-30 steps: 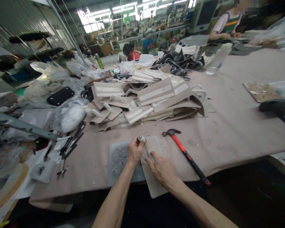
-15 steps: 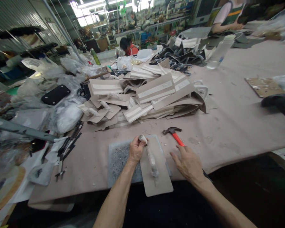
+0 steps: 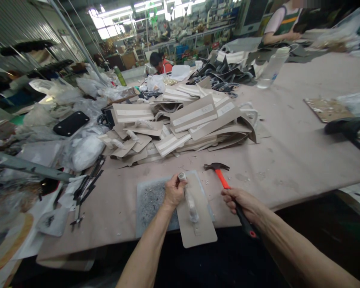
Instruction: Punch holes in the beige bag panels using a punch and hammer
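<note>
My left hand (image 3: 174,191) is closed around the upper end of a plastic-wrapped handle (image 3: 192,208), where a round whitish end shows above the fingers. That handle runs along a beige panel (image 3: 202,232) with rounded corners, whose near end juts past the table edge. Beneath the panel lies a scuffed grey board (image 3: 150,204) strewn with dark bits. To the right, my right hand (image 3: 240,202) grips a claw hammer (image 3: 221,176) by its red and black handle. The hammer's dark head points away from me, close above the tabletop.
A heap of beige panels with white strips (image 3: 195,116) spreads across the table's middle. Plastic bags (image 3: 84,152) and black metal strips (image 3: 88,184) crowd the left. A clear bottle (image 3: 273,68) stands at the back right. Two people work beyond.
My right hand has gone from resting over the hammer's handle with fingers apart to closing round it, and the handle's black end now shows. My left hand keeps its hold on the wrapped handle.
</note>
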The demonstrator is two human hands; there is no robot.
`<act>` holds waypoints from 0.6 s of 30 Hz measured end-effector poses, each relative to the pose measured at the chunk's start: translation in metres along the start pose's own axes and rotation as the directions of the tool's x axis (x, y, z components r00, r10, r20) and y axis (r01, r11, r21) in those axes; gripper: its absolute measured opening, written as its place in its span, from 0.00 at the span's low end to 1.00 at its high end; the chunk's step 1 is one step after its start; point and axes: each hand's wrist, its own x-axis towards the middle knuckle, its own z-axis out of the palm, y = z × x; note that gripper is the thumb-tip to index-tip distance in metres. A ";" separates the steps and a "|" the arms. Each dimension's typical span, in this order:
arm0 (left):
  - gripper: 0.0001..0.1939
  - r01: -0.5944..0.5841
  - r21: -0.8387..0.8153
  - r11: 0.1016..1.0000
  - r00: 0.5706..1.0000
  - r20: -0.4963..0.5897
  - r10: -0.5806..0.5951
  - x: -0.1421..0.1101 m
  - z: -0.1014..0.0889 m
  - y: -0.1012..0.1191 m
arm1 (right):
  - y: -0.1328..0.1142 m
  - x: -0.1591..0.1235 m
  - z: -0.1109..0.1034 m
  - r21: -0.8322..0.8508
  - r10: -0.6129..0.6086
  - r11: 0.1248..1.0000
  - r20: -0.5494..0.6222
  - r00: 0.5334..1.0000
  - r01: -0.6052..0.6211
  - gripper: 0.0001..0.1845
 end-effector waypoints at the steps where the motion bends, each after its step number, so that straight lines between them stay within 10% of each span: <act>1: 0.09 -0.027 0.034 0.999 1.000 0.010 0.026 -0.001 0.000 0.001 | -0.006 -0.005 0.005 0.034 -0.019 0.999 -0.009 1.000 0.019 0.09; 4: 0.08 -0.093 0.113 0.989 0.995 0.033 0.090 -0.003 -0.001 0.003 | -0.022 -0.025 0.018 -0.177 -0.329 0.936 -0.121 0.937 0.306 0.18; 8: 0.09 -0.124 0.164 0.979 0.992 0.027 0.121 -0.004 -0.001 0.007 | -0.032 -0.042 0.020 -0.762 -0.761 0.448 -0.051 0.647 0.467 0.20; 12: 0.07 -0.124 0.165 0.978 0.992 0.029 0.121 -0.005 -0.001 0.008 | -0.048 -0.053 0.009 -0.931 -0.698 0.088 0.196 0.689 0.355 0.16; 14: 0.06 -0.126 0.173 0.977 0.992 0.030 0.123 -0.005 -0.001 0.008 | -0.067 -0.066 0.004 -0.927 -0.743 0.088 0.182 0.643 0.364 0.17; 18: 0.07 -0.138 0.185 0.973 0.990 0.037 0.133 -0.005 -0.001 0.006 | -0.099 -0.093 0.007 -0.748 -0.924 0.345 -0.163 0.346 0.568 0.16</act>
